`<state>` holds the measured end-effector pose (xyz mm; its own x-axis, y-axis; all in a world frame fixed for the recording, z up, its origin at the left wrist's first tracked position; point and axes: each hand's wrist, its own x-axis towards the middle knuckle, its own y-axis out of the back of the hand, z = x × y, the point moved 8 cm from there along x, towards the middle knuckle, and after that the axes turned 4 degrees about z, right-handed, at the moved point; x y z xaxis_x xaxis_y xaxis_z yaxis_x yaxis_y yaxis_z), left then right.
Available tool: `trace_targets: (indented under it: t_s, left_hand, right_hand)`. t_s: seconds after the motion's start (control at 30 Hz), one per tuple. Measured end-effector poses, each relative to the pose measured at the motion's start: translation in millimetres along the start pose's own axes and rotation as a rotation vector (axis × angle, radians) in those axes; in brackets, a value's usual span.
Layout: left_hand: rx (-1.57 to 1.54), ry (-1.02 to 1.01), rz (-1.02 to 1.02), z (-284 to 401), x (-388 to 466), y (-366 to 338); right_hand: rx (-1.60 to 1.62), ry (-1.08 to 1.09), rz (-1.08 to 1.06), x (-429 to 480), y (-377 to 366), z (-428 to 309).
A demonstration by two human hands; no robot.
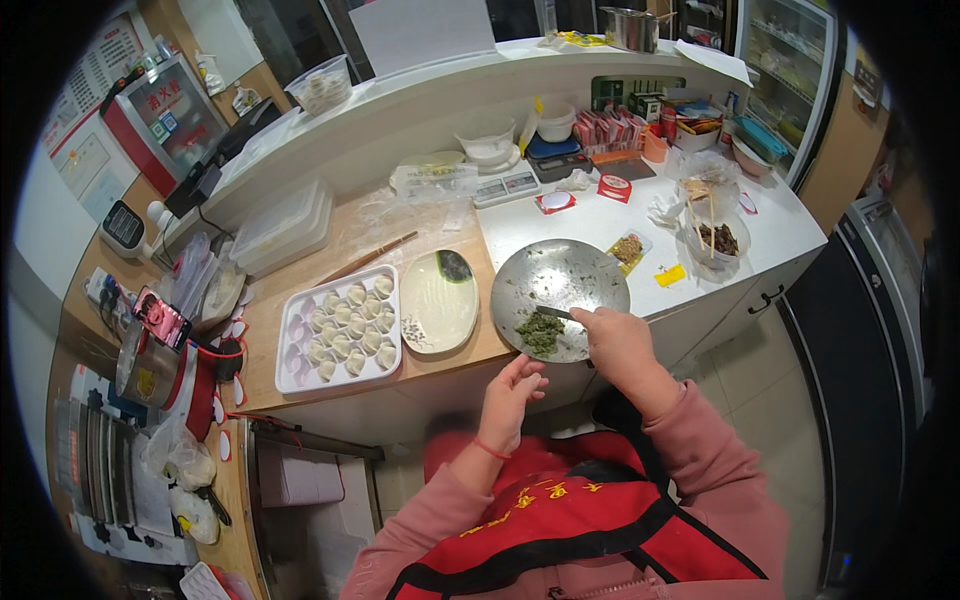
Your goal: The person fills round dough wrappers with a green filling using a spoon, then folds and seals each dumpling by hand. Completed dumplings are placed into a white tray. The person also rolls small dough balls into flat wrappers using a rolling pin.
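My right hand grips a dark, flat-bladed tool, its tip over the green chopped filling. The filling is heaped at the near left inside a wide metal bowl, and bits of it cling to the bowl's wall. Palm up, my left hand is at the bowl's near rim with fingers apart; whether the fingertips touch the rim is unclear. Left of the bowl lies an oval ceramic plate with a dark green patch. Beside that, a white compartment tray holds several folded dumplings.
A wooden rolling pin lies behind the tray. Right of the bowl are a small yellow packet and a plastic tub with dark food and chopsticks. A phone stands at left. A raised ledge borders the counter's back.
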<state>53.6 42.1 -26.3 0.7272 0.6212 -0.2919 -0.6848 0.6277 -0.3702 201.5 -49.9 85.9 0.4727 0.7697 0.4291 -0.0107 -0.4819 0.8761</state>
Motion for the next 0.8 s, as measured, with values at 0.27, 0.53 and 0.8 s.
trace_targets:
  t_s: [0.27,0.53,0.8]
  left_hand:
    - [-0.02,0.015,-0.017,1,-3,-2]
    - [-0.036,0.015,-0.027,2,-7,-2]
    - [0.006,0.003,-0.078,1,1,-15]
  right_hand:
    - [-0.006,0.079,-0.042,-13,-14,-26]
    - [-0.025,-0.058,0.075,-8,12,8]
    - [-0.123,-0.032,0.1,-12,0,35]
